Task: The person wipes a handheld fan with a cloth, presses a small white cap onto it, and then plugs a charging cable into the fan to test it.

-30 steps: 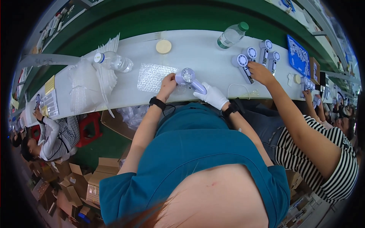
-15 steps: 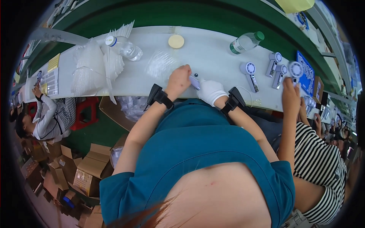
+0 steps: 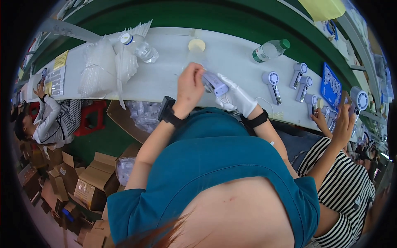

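Observation:
My bare left hand [image 3: 191, 86] is closed at the fingertips on a thin clear plastic bag [image 3: 199, 56], seen beyond the fingers and partly over a pale yellow round disc [image 3: 197, 44]. My right hand [image 3: 239, 97], in a white glove, grips a lavender handle-shaped device [image 3: 216, 84] by its near end, fingers along its side. The device is tilted, with its far end beside my left fingers. That end is partly hidden, so whether the bag covers it I cannot tell. Both wrists wear black straps.
Several lavender handheld fans [image 3: 273, 84] lie at the right, near a blue tray [image 3: 331, 86]. A green-capped bottle [image 3: 269, 51] and another water bottle [image 3: 140, 48] stand farther back. Stacked clear sleeves [image 3: 97, 72] lie left. A co-worker in stripes [image 3: 343, 186] holds a fan at right.
The clear bag has left its spot on the table and is now at my left hand. The device is raised and turned more into view. The co-worker's fan has moved right and nearer.

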The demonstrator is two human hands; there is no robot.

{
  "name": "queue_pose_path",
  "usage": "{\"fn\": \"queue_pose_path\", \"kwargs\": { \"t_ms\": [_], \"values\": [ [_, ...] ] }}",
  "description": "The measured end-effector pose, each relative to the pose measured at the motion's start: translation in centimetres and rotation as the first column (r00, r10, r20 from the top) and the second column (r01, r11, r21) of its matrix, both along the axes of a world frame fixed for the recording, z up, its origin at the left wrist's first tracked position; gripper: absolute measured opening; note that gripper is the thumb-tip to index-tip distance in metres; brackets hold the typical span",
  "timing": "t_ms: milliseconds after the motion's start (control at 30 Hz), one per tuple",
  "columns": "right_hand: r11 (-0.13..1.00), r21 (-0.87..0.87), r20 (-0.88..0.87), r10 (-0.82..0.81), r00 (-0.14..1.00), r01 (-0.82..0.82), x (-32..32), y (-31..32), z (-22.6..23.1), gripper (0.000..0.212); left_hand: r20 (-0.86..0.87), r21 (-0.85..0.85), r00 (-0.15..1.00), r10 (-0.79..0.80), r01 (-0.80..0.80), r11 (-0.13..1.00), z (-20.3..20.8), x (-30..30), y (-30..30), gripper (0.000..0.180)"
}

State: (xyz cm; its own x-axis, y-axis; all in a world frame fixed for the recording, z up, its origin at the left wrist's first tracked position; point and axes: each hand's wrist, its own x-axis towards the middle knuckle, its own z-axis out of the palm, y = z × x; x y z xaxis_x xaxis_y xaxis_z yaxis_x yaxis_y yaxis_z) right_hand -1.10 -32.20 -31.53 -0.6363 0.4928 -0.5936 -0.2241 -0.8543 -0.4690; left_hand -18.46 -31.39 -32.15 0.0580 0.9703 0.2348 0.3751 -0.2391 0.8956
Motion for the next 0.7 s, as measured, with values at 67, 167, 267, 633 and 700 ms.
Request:
{"fn": "queue_pose_path", "kwargs": {
  "t_ms": [67,167,267,633,700],
  "values": [
    [1.0,-0.009,-0.113,0.016,0.993,-0.017,0.7,-0.3,0.8,0.04,0.182,-0.227,0.979,0.088,-0.045,0.973,1.4,-1.2,0.6,0.006],
    [0.973,0.214,0.291,-0.153,0.945,0.092,2.0,-0.8,3.5,0.033,0.272,-0.298,0.958,0.093,-0.008,0.954,3.3,-4.1,-0.3,0.009],
    [0.883,0.461,0.68,-0.414,0.604,0.087,6.3,-1.5,0.7,0.032,0.427,-0.417,0.873,0.236,-0.042,0.908,5.2,-6.4,-2.2,0.011],
    [0.476,0.077,0.81,-0.542,-0.224,-0.876,17.5,-2.2,0.9,0.031,0.173,-0.588,0.744,0.646,-0.448,0.674,2.9,-17.8,-9.3,0.014],
    [0.237,-0.103,0.807,-0.548,-0.22,-0.966,19.6,-2.0,1.2,0.028,0.128,-0.591,0.715,0.687,-0.502,0.632,0.4,-19.8,-10.9,0.014]
  ]
}}
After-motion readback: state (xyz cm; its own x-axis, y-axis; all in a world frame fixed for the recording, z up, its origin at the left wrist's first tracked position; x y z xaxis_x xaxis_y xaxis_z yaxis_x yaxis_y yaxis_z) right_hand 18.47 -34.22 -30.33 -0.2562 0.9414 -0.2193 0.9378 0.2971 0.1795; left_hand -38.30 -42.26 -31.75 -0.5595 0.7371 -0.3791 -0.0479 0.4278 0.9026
